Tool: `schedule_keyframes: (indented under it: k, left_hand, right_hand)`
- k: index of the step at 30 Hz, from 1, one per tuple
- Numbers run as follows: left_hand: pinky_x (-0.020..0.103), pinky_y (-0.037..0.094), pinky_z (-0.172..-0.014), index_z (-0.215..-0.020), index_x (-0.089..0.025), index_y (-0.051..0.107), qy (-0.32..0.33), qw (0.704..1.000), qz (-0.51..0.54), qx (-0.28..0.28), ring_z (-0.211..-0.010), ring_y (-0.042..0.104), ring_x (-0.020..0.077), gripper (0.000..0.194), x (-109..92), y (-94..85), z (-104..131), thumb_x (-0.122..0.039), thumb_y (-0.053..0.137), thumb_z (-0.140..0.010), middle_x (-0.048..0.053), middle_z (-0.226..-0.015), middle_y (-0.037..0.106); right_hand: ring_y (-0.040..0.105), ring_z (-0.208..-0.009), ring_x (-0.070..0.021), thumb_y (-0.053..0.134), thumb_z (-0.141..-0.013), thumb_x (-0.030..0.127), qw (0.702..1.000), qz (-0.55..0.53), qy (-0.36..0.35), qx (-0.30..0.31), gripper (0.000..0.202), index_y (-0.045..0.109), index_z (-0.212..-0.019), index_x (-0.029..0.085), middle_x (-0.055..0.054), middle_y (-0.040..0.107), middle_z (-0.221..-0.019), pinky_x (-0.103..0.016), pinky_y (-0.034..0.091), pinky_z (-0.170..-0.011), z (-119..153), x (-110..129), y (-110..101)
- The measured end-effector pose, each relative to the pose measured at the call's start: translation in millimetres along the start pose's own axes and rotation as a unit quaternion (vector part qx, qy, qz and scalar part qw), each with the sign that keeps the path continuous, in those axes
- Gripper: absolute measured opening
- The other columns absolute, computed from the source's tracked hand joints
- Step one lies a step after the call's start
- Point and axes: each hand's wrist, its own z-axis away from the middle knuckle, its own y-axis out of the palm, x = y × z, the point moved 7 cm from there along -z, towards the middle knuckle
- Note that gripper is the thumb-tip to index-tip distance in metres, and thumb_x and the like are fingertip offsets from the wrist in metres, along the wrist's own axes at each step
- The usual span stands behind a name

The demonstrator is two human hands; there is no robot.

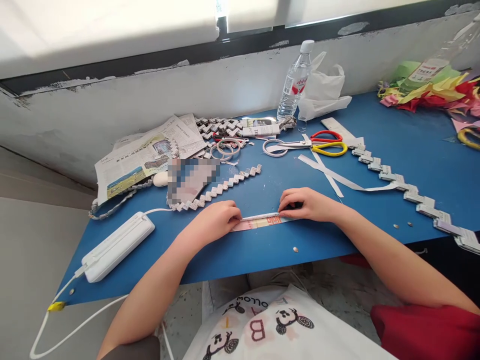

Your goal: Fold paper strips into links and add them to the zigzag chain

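Observation:
Between my two hands a strip of printed paper [257, 223] lies on the blue table, its far edge folded or rolled over. My left hand [224, 218] pinches the strip's left end with closed fingers. At the other end, the fingertips of my right hand [300, 204] pinch the folded edge. Just beyond my left hand runs a zigzag chain of folded paper [217, 191]. Scissors with red and yellow handles [318, 144] lie past my right hand, beside loose white paper strips [330, 176].
A white power strip [118, 245] with a cable sits at the left. Newspapers [144, 155], rings of tape [228, 148] and a water bottle [294, 82] are toward the wall. A longer folded-paper chain [408, 192] crosses the right side. Colourful paper [435, 95] lies at far right.

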Motion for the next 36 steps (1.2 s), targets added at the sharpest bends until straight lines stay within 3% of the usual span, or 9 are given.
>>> schedule_keyframes:
  k: [5,15,17,19,21,23,27,32,36]
  left_hand:
    - [0.026,0.043,-0.066,-0.097,-0.021,0.068,0.002,0.997,-0.071,-0.002,-0.083,0.063,0.0177,0.02,-4,0.8,-1,-0.023,0.049,-0.093,0.004,-0.095,0.065]
    - [0.027,0.047,-0.065,-0.092,-0.019,0.062,0.011,0.998,-0.067,-0.005,-0.082,0.063,0.0172,0.013,-8,8.6,-6,-0.026,0.051,-0.094,0.002,-0.093,0.066]
    - [0.029,0.051,-0.074,-0.096,-0.018,0.063,0.006,0.996,-0.074,-0.046,-0.087,0.065,0.0192,0.014,-5,6.5,-8,-0.027,0.053,-0.093,0.004,-0.097,0.067]
    - [0.036,0.05,-0.093,-0.117,-0.015,0.059,-0.029,0.986,-0.083,-0.145,-0.11,0.062,0.0249,0.033,8,-5.1,-7,-0.037,0.054,-0.092,0.011,-0.119,0.065]
    - [0.044,0.04,-0.109,-0.14,-0.011,0.041,-0.118,0.958,-0.098,-0.243,-0.133,0.045,0.0307,0.063,31,-19.4,-3,-0.052,0.048,-0.092,0.019,-0.143,0.049]
    - [0.05,0.032,-0.115,-0.148,-0.007,0.027,-0.228,0.926,-0.108,-0.28,-0.143,0.03,0.0346,0.083,58,-28.0,4,-0.064,0.041,-0.089,0.023,-0.153,0.032]
    - [0.051,0.025,-0.118,-0.15,0.002,0.018,-0.344,0.905,-0.099,-0.23,-0.147,0.018,0.0359,0.101,92,-26.7,8,-0.074,0.033,-0.085,0.025,-0.158,0.016]
    - [0.049,0.022,-0.119,-0.149,0.004,0.023,-0.359,0.917,-0.091,-0.145,-0.147,0.017,0.0342,0.106,95,-13.0,0,-0.078,0.027,-0.083,0.023,-0.157,0.017]
    - [0.047,0.021,-0.12,-0.149,0.005,0.021,-0.369,0.914,-0.102,-0.137,-0.147,0.015,0.0333,0.106,95,-10.9,-1,-0.078,0.029,-0.083,0.022,-0.158,0.015]
  right_hand:
    - [0.062,-0.075,-0.0184,0.053,-0.09,0.039,0.996,0.076,-0.047,-0.008,0.026,0.069,-0.09,0.019,-0.008,0.066,-0.083,-0.03,0.048,-0.066,0,6,6]
    - [0.061,-0.076,-0.0162,0.044,-0.096,0.027,0.99,0.125,-0.055,0.02,0.02,0.061,-0.093,0.018,-0.008,0.064,-0.088,-0.028,0.049,-0.066,0,12,15]
    - [0.061,-0.075,-0.0157,0.044,-0.096,0.027,0.991,0.122,-0.044,0.029,0.019,0.06,-0.093,0.018,-0.007,0.063,-0.088,-0.027,0.049,-0.065,0,9,16]
    - [0.059,-0.073,-0.015,0.044,-0.096,0.027,0.992,0.118,-0.032,0.035,0.018,0.059,-0.093,0.019,-0.007,0.062,-0.088,-0.027,0.048,-0.064,0,5,16]
    - [0.059,-0.073,-0.0147,0.044,-0.096,0.027,0.993,0.111,-0.025,0.037,0.017,0.059,-0.093,0.019,-0.006,0.062,-0.088,-0.026,0.048,-0.063,0,3,16]
    - [0.06,-0.074,-0.0149,0.044,-0.096,0.027,0.994,0.104,-0.022,0.038,0.017,0.059,-0.094,0.02,-0.007,0.062,-0.09,-0.026,0.049,-0.064,0,2,16]
    - [0.06,-0.077,-0.0153,0.044,-0.095,0.027,0.994,0.097,-0.013,0.04,0.016,0.059,-0.095,0.02,-0.007,0.063,-0.091,-0.026,0.05,-0.065,1,1,16]
    - [0.06,-0.076,-0.0151,0.045,-0.095,0.028,0.995,0.087,-0.003,0.04,0.016,0.059,-0.095,0.021,-0.006,0.063,-0.091,-0.026,0.05,-0.065,0,1,15]
    - [0.06,-0.076,-0.0154,0.046,-0.095,0.027,0.996,0.085,-0.002,0.038,0.015,0.059,-0.093,0.021,-0.006,0.063,-0.09,-0.026,0.049,-0.065,-1,2,14]
